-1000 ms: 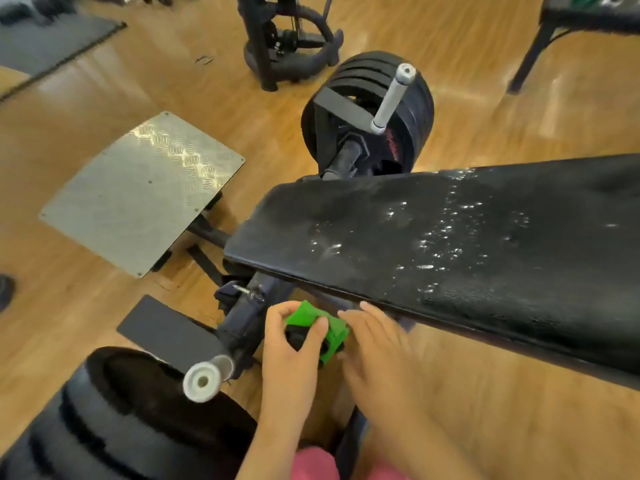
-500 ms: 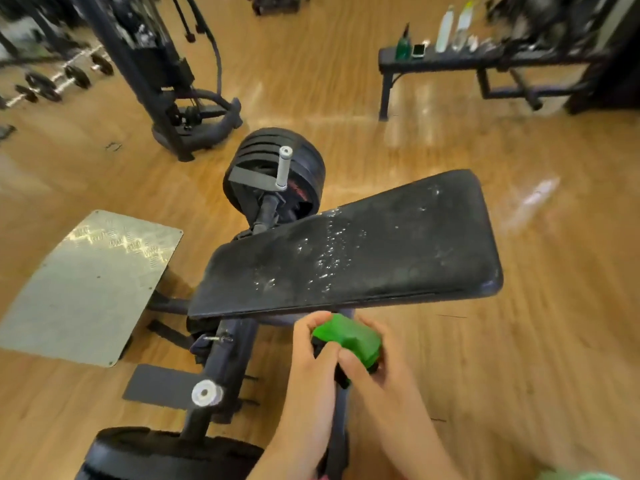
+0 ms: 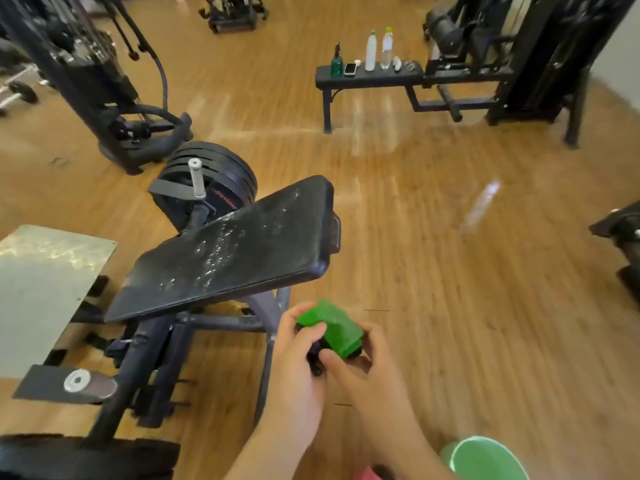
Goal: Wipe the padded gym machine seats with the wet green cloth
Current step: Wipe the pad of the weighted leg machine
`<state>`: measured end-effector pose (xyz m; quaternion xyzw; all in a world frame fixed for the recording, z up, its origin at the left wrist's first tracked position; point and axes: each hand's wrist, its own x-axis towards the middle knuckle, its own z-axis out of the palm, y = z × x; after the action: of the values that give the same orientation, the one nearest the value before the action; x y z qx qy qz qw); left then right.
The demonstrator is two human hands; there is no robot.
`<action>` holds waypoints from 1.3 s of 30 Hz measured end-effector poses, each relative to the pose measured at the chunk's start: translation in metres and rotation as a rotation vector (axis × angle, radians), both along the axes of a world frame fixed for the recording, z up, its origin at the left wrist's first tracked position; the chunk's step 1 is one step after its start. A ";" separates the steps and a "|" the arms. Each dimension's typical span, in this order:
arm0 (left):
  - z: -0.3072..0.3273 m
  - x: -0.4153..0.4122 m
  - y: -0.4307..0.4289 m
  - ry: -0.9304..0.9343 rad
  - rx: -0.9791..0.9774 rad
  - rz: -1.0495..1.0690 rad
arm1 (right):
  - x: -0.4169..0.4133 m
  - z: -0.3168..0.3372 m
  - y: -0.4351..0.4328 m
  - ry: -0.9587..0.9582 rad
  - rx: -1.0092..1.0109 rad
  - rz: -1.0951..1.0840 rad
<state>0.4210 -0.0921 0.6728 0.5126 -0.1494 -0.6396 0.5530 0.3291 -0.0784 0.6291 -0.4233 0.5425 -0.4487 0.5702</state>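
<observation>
left hand (image 3: 298, 362): was bare
right hand (image 3: 372, 370): was bare
forearms (image 3: 277, 441): were bare to the frame edge
garment (image 3: 365, 475): pink scrap, well below the fingers, between the forearms

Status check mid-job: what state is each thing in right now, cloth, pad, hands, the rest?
green cloth: bunched up, held clear of the seat
left hand: grips the cloth
right hand: grips the cloth
padded seat: tilted, droplets on top, nothing touching it
two bottles: upright on the far bench
green bucket: upright, only partly in frame
</observation>
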 end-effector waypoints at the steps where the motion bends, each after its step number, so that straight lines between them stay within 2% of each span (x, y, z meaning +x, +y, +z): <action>1: 0.002 -0.009 -0.002 -0.015 -0.015 0.002 | -0.008 0.003 -0.002 0.000 -0.002 0.004; 8: 0.000 -0.044 -0.030 -0.077 -0.124 -0.017 | -0.031 0.016 -0.035 -0.129 -0.013 -0.029; 14: -0.023 -0.043 -0.087 -0.480 -0.265 -0.119 | -0.045 0.009 -0.101 -0.227 0.001 -0.108; 17: -0.032 -0.026 -0.128 -0.704 -0.325 -0.151 | -0.054 0.007 -0.148 -0.201 -0.023 -0.104; 19: -0.044 -0.009 -0.164 -0.820 -0.287 -0.114 | -0.062 0.009 -0.189 -0.162 -0.020 -0.086; 23: -0.062 0.016 -0.238 -1.028 -0.229 -0.162 | -0.079 0.013 -0.266 0.036 -0.008 0.040; 28: -0.074 0.022 -0.300 -1.151 -0.181 -0.211 | -0.085 0.003 -0.342 0.246 -0.015 0.114; 33: -0.086 0.014 -0.323 -1.161 -0.077 -0.148 | -0.075 -0.021 -0.405 0.353 0.009 0.348; 39: -0.106 -0.005 -0.338 -1.359 0.110 0.009 | -0.053 -0.055 -0.472 0.357 0.006 0.705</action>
<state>0.4162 -0.4303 0.5664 0.8285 -0.4288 -0.1798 0.3121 0.2757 -0.5504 0.5737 -0.6533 0.4559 -0.1434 0.5872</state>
